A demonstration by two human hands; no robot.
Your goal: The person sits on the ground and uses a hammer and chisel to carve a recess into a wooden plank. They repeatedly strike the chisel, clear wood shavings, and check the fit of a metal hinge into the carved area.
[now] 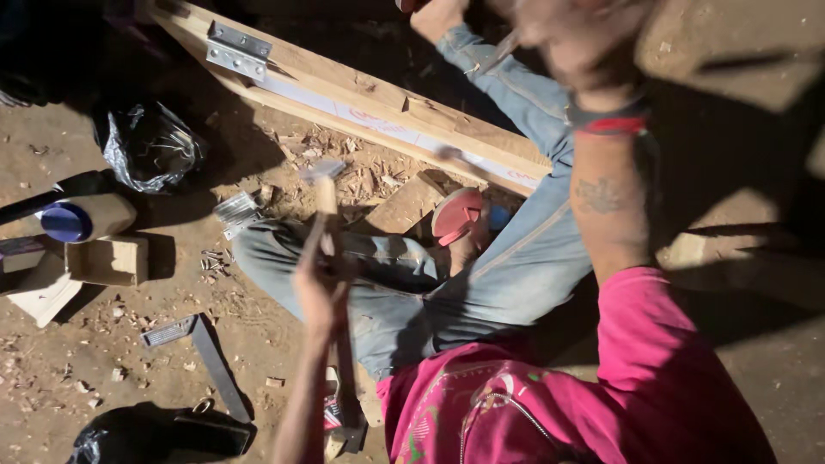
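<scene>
My left hand (322,292) is raised over my lap and closed on the wooden handle of a hammer (324,193), whose metal head is blurred above the fist. My right hand (577,34) is blurred at the top of the view, past a red and black wristband. It seems to grip a thin metal piece (497,53) above the long wooden frame (387,107) lying slantwise on the ground. A metal hinge (238,50) is fixed at the frame's far left end. I sit on the ground in jeans and a pink shirt.
A black bag of nails (150,146), a stack of hinges (236,210) and loose nails (210,262) lie to the left. Wood blocks (107,258), a blue-capped bottle (82,219), a metal square (206,352) and wood chips cover the dirt floor. A red sandal (460,215) is on my foot.
</scene>
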